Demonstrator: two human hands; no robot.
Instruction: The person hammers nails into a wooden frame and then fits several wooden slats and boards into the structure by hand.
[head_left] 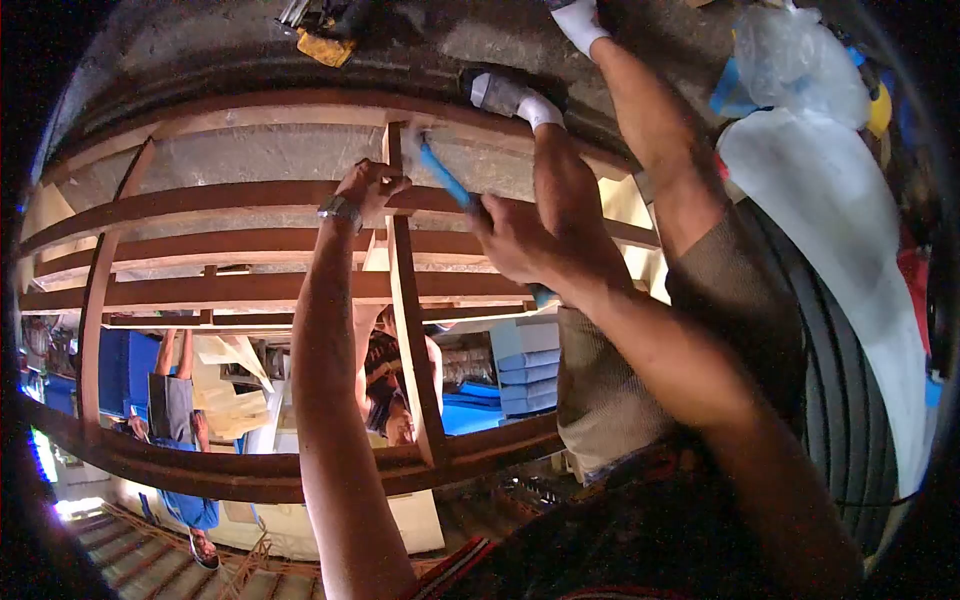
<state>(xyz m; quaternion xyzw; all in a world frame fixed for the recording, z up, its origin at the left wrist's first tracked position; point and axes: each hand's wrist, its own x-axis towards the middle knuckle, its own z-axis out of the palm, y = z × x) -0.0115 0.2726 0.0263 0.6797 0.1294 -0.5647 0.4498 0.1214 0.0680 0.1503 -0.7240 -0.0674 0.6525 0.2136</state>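
Observation:
My right hand (520,240) is closed around the blue handle of a hammer (445,175). The hammer's head is smeared by motion beside the upper end of a wooden crosspiece (405,290). At the same crosspiece, my left hand (372,187), with a watch on its wrist, has its fingers drawn together in a pinch. Whatever lies between those fingertips is too small to make out. Both hands are over a wooden frame (250,200) of long reddish-brown beams joined by short crosspieces.
My legs (570,190) stand at the frame's right end. Beside them are a black ribbed surface, a white curved piece (820,170) and a clear plastic bag (800,60). A yellow-and-black tool (325,48) lies on the floor. Other people (185,450) appear upside down beyond the frame.

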